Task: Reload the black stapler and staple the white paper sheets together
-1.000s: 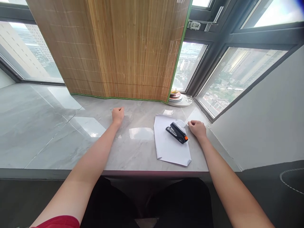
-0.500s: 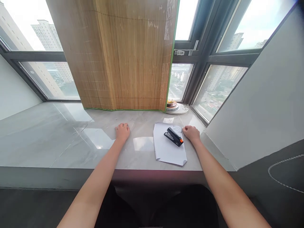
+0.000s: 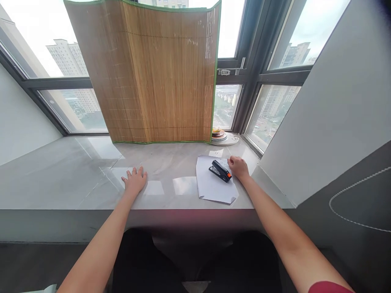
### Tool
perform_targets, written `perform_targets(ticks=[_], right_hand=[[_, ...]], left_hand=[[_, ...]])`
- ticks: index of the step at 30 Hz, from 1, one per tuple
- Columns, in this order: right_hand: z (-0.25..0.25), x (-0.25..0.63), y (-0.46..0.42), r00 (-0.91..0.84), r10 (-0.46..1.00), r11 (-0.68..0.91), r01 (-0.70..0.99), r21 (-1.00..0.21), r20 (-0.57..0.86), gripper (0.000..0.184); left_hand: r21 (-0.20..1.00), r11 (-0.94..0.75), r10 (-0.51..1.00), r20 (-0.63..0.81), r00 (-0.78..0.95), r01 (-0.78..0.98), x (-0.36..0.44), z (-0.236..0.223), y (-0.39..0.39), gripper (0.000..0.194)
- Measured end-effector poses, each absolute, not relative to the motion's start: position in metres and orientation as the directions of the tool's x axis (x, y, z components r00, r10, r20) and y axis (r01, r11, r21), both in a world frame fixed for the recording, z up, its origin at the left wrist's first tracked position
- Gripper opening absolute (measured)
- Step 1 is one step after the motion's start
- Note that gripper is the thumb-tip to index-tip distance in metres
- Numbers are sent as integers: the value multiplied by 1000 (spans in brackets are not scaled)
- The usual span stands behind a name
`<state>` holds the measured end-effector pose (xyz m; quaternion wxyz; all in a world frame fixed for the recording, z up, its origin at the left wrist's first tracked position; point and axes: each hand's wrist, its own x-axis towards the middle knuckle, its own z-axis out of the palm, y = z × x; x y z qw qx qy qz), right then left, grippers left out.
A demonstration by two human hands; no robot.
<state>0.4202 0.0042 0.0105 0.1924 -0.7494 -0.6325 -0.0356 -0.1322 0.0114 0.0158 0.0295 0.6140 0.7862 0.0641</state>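
Observation:
My left hand point(image 3: 135, 179) rests on the pale stone windowsill point(image 3: 165, 160), fingers spread and holding nothing. Curled into a loose fist, my right hand point(image 3: 238, 166) lies at the upper right edge of some white paper point(image 3: 214, 189); nothing shows in its fingers. A black stapler point(image 3: 220, 171) with an orange part at its near end lies slantwise on the paper, just left of that fist. The paper's near corners are bent. Part of its upper right edge is hidden by my right hand.
A bamboo mat point(image 3: 171, 81) with green edging stands upright against the window. Stacked plates point(image 3: 220, 136) sit in the corner at its right. A small white slip point(image 3: 216, 153) lies beyond the paper. A beaded cord point(image 3: 332, 203) hangs at the right.
My left hand has moved left and nearer to me, and its fingers have spread. My right fist stays beside the paper. The view has tilted up slightly.

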Motion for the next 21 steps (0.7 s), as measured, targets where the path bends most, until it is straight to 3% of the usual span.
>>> perform_targets(ticks=[5,14,17,21], right_hand=[[10,415,12,101,959,-45,977,-207,265,22],[11,374,73,-54,994,71,979,-190,93,60],[6,334,86,-77,996,84,978,-193,41,66],[3,256,97,-210,976,217,954,-209,58,67]], left_hand=[[159,230,969,56,-241,960,-128,16,11,73],[146,223,964,114,-240,964,-127,12,10,67],[155,225,965,102,-243,962,-125,12,8,65],[220,225,960,118,-255,949,-127,10,9,66]])
